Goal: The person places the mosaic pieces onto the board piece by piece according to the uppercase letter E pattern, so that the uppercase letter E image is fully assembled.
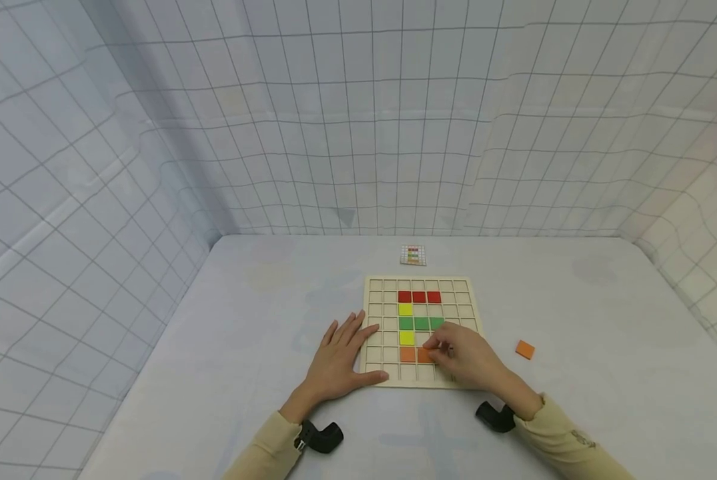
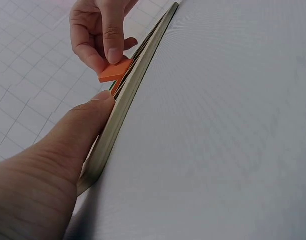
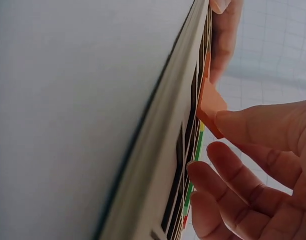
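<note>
My right hand (image 1: pixel 467 355) pinches an orange square tile (image 3: pixel 211 107) between thumb and index finger. That tile is tilted, one edge down at the wooden grid board (image 1: pixel 375 378), just right of another orange tile (image 1: pixel 407 355) lying in its cell. My left hand (image 1: pixel 337 363) rests on the board's left edge with spread fingers, its thumb near the front edge. Set in the board are a row of red tiles (image 1: pixel 419 297), a yellow tile (image 1: pixel 405 309), a row of green tiles (image 1: pixel 421 323) and a second yellow tile (image 1: pixel 407 338). The right hand covers some cells at the right.
A loose orange tile (image 1: pixel 525 349) lies on the white tabletop (image 1: pixel 244 347) to the right of the board. Behind the board lies a small pattern card (image 1: pixel 413 255) with coloured squares. White grid-lined cloth (image 1: pixel 358 133) hangs at the back and sides.
</note>
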`<state>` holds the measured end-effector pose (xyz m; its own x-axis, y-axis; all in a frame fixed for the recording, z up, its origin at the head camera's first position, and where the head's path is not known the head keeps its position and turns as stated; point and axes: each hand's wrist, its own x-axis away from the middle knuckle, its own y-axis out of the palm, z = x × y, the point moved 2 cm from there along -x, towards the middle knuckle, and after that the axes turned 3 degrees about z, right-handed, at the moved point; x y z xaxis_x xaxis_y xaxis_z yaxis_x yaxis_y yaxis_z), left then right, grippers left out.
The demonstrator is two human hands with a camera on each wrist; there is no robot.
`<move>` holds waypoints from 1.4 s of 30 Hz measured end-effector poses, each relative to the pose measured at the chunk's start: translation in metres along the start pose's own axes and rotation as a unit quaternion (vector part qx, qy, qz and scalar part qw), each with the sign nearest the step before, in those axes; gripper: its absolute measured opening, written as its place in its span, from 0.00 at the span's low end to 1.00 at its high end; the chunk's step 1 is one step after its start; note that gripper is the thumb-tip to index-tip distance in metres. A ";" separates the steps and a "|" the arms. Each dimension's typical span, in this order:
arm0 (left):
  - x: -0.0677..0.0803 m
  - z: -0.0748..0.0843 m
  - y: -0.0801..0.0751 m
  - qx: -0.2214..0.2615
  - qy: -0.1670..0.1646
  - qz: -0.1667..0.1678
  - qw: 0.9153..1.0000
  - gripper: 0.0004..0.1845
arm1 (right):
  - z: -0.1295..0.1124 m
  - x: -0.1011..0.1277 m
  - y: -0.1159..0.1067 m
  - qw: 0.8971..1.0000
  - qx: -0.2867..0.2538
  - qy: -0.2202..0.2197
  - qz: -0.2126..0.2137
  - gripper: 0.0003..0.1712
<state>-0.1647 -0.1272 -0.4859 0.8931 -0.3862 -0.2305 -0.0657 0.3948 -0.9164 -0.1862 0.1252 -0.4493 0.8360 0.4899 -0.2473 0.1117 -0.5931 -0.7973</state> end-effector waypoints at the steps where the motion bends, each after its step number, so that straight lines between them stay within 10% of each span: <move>1: 0.000 0.000 0.000 0.001 0.000 0.000 1.000 0.47 | 0.000 0.000 0.000 1.000 0.010 -0.002 0.002 0.05; 13: 0.000 0.001 0.000 -0.001 0.003 0.004 1.000 0.47 | 0.000 0.007 -0.001 0.995 0.083 -0.045 -0.002 0.07; 28: 0.001 0.001 -0.001 0.004 -0.002 0.001 1.000 0.47 | 0.004 0.023 -0.012 0.996 0.027 -0.053 -0.066 0.17; 35: 0.002 0.002 -0.002 0.004 0.001 0.000 1.000 0.47 | 0.021 0.035 -0.025 0.999 -0.014 -0.032 -0.023 0.10; 42: 0.001 0.001 -0.001 0.005 0.007 0.012 1.000 0.46 | 0.040 0.048 -0.051 0.995 0.055 0.038 0.069 0.08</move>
<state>-0.1636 -0.1271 -0.4850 0.8846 -0.3890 -0.2574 -0.0829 0.4118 -0.9075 -0.1732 0.2043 -0.4422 0.8777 0.3569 -0.3199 -0.0628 -0.5761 -0.8150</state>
